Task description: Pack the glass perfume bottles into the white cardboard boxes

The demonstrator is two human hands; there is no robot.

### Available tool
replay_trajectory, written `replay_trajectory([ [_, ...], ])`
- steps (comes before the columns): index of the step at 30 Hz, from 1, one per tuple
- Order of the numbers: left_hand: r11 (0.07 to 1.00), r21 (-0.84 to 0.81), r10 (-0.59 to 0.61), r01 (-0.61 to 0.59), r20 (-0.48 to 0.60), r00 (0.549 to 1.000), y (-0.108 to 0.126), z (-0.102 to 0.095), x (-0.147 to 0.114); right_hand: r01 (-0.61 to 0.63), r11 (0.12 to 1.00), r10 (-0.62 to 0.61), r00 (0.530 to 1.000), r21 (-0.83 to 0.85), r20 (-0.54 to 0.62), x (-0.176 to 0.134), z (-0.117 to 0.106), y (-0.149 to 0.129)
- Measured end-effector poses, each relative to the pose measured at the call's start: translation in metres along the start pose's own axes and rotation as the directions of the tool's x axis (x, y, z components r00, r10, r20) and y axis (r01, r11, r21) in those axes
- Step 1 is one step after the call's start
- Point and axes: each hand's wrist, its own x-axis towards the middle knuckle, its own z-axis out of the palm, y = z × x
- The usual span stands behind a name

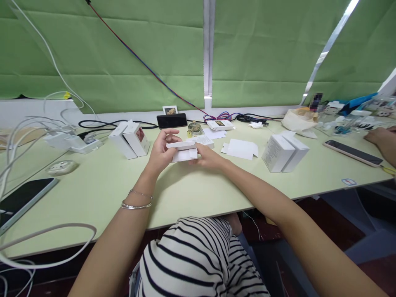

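Note:
A small white carton is held between my two hands above the table, its near end flap unfolded. My left hand grips its left side, thumb at the front. Around its right side are the fingers of my right hand. Just behind the carton, another flat white box is partly hidden by my right hand. A round glass bottle with a gold tint stands beyond it. Flattened white card lies to the right of my right hand.
Pairs of upright white boxes stand at left and right. A dark phone leans at the back. More phones lie at the far left and right. White cables and a power strip occupy the left. Another person's hand is at right.

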Motion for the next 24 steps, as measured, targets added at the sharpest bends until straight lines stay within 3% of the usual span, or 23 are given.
replay_trajectory([
  [6, 0.997, -0.081, -0.005, -0.001, -0.071, 0.997, -0.007, -0.002, 0.004, 0.008, 0.999, -0.007, 0.999, 0.038, -0.031, 0.0, 0.0, 0.004],
  [12, 0.998, 0.032, -0.059, 0.056, 0.122, 0.991, -0.003, 0.001, 0.0, -0.022, 0.984, 0.017, 0.999, -0.176, -0.03, -0.001, -0.003, 0.001],
  [16, 0.989, -0.122, -0.08, 0.088, 0.069, 0.994, -0.004, -0.001, 0.002, 0.093, 0.946, -0.087, 0.996, -0.311, 0.035, 0.001, -0.003, -0.007],
  [20, 0.962, -0.255, -0.088, 0.095, 0.039, 0.995, -0.009, -0.004, 0.004, 0.149, 0.948, -0.12, 0.986, -0.281, 0.118, 0.0, 0.003, -0.015],
  [24, 0.942, -0.31, -0.096, 0.127, 0.113, 0.989, -0.016, -0.002, 0.003, 0.144, 0.955, -0.091, 0.975, -0.259, 0.205, -0.003, 0.007, -0.012],
])
